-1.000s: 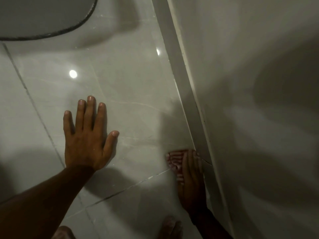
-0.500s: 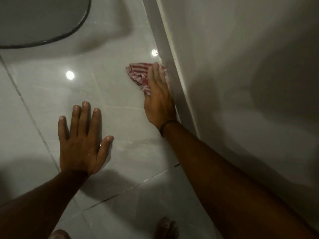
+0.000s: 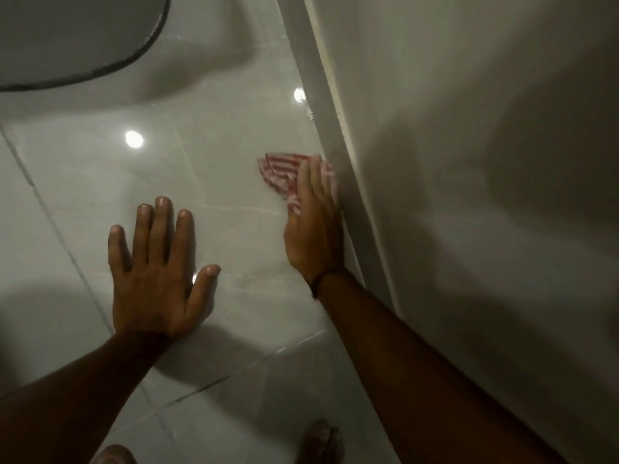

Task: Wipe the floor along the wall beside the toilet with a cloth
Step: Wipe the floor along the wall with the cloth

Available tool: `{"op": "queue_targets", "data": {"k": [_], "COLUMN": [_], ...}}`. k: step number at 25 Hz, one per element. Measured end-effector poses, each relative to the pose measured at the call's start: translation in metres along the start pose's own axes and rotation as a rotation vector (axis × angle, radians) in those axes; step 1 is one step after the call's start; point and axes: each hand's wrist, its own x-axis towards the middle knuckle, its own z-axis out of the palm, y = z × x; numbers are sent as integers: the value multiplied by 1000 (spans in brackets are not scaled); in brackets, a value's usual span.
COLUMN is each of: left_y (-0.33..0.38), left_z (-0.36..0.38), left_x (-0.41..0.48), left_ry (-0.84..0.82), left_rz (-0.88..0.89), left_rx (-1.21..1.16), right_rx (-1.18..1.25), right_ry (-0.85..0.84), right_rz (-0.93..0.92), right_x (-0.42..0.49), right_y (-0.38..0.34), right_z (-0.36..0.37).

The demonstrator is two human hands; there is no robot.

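A red-and-white striped cloth (image 3: 280, 172) lies on the glossy grey tiled floor (image 3: 214, 155), right against the skirting of the wall (image 3: 452, 162). My right hand (image 3: 313, 222) presses flat on the cloth, fingers pointing away from me, its edge touching the skirting. Most of the cloth is under the palm and fingers. My left hand (image 3: 157, 269) rests flat on the floor to the left, fingers spread, holding nothing. The toilet's rounded base (image 3: 77, 38) fills the top left corner.
A pale skirting strip (image 3: 331, 135) runs diagonally where floor meets wall. Dark grout lines cross the tiles. My bare toes (image 3: 320, 440) and a knee (image 3: 112, 455) show at the bottom edge. Ceiling lights reflect off the tiles.
My right hand slid the cloth far forward along the skirting, then drew it back a little toward me. The left hand has stayed planted on the floor.
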Motion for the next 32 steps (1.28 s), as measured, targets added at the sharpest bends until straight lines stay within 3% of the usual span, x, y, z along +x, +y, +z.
{"op": "queue_targets", "data": {"k": [4,11,13,19,22,26,29,32], "left_y": [0,4,3,1,2,2,0,0], "left_z": [-2,-7,-6,-3,-3,-3,-2,0], "left_x": [0,1,2,1,1,0,0,0], "left_ry": [-20,-34,-33,-36,-16,-2,-15,0], "left_rz": [-7,-36,-34,-28,-13,-6,-6,18], "left_rx": [-2,-16,-13,12,1,-20,-21,8], "right_rx": [8,81,80,10,41,102,84,67], "right_ry": [25,-60,-37,-10,-25,-15,15,18], "right_rz": [-11,190,212,47,86,288,355,219], "right_x": [24,-84,-64,40,-15,-112,-92,-29], "right_y": [-6,32,16,-23,3,34,19,-5], "right_z": [2,-12,-8,-2,-9,-13,-4,0]}}
